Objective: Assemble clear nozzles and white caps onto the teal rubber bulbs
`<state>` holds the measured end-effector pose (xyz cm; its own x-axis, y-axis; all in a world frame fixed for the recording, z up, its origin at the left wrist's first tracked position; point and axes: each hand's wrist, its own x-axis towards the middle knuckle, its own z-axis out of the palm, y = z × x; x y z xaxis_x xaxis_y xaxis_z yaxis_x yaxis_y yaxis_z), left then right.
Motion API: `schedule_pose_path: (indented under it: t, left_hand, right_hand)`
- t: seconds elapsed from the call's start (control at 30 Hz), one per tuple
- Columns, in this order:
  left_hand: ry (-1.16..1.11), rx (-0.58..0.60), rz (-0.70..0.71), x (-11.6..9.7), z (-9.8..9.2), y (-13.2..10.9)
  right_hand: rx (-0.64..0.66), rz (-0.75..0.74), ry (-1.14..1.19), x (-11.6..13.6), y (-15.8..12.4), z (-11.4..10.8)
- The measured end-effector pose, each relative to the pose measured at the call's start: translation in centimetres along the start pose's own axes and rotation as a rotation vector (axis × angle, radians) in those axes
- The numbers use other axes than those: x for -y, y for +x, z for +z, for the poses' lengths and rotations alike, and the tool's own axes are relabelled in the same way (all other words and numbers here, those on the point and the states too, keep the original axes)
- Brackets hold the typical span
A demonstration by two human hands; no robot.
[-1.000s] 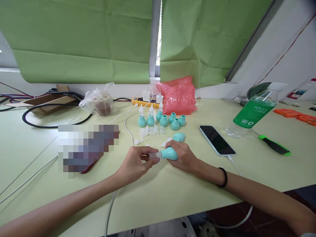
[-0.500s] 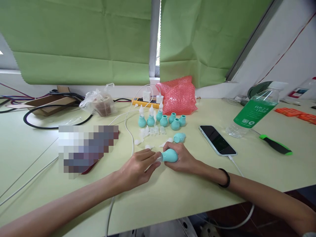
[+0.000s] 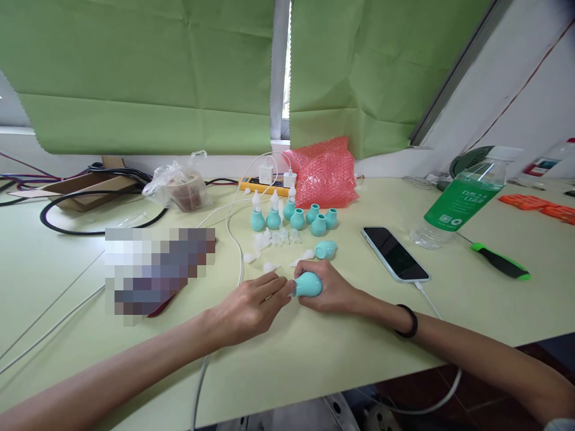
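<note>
A turquoise rubber suction bulb (image 3: pixel 309 284) lies sideways in my right hand (image 3: pixel 336 288), which is closed around it, neck toward the left. My left hand (image 3: pixel 251 308) pinches at the bulb's neck; its fingers almost hide the small clear plastic connector there. Just beyond my hands, another turquoise bulb (image 3: pixel 326 249) rests on its side, with white pointed tips (image 3: pixel 270 267) scattered to the left. Behind them lie several clear plastic connectors (image 3: pixel 282 237). Further back stand open-necked bulbs (image 3: pixel 318 225) and bulbs fitted with clear tops (image 3: pixel 257 220).
On the right lie a charging phone (image 3: pixel 395 254), a water bottle (image 3: pixel 462 200) and a green-black handled tool (image 3: pixel 501 261). A pink bubble-wrap bag (image 3: pixel 321 173) and a yellow power strip (image 3: pixel 256 187) are at the back. White cable (image 3: pixel 233 233) runs left of my hands.
My left fingers have moved slightly right and closed tighter at the bulb's neck, covering the clear connector that showed before. My right hand keeps its hold on the bulb.
</note>
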<state>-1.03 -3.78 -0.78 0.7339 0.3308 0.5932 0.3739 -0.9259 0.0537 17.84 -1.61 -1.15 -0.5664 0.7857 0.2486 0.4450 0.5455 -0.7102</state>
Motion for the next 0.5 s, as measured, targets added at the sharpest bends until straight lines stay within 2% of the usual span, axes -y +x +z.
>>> schedule_pose_path:
  t: [0.1, 0.23, 0.33, 0.4, 0.5]
  left_hand:
    - [-0.054, -0.025, -0.026, 0.3, -0.2, 0.1]
    - [-0.132, -0.08, -0.114, 1.4, -1.6, 0.7]
    - [-0.018, -0.071, -0.24, 2.6, -2.6, 1.0]
    - [0.181, -0.002, -0.35, 3.3, -2.7, 1.0]
    - [0.459, 0.182, -0.455, 4.0, -2.2, 0.7]
  right_hand:
    - [-0.024, 0.003, -0.005, 0.3, 0.0, -0.1]
    - [-0.104, 0.021, 0.008, 0.7, 0.1, -0.4]
    - [-0.176, 0.078, 0.06, 0.6, 0.3, -0.7]
    - [-0.198, 0.116, 0.126, 0.5, 0.5, -1.0]
    - [-0.162, 0.173, 0.303, 0.3, 0.5, -1.1]
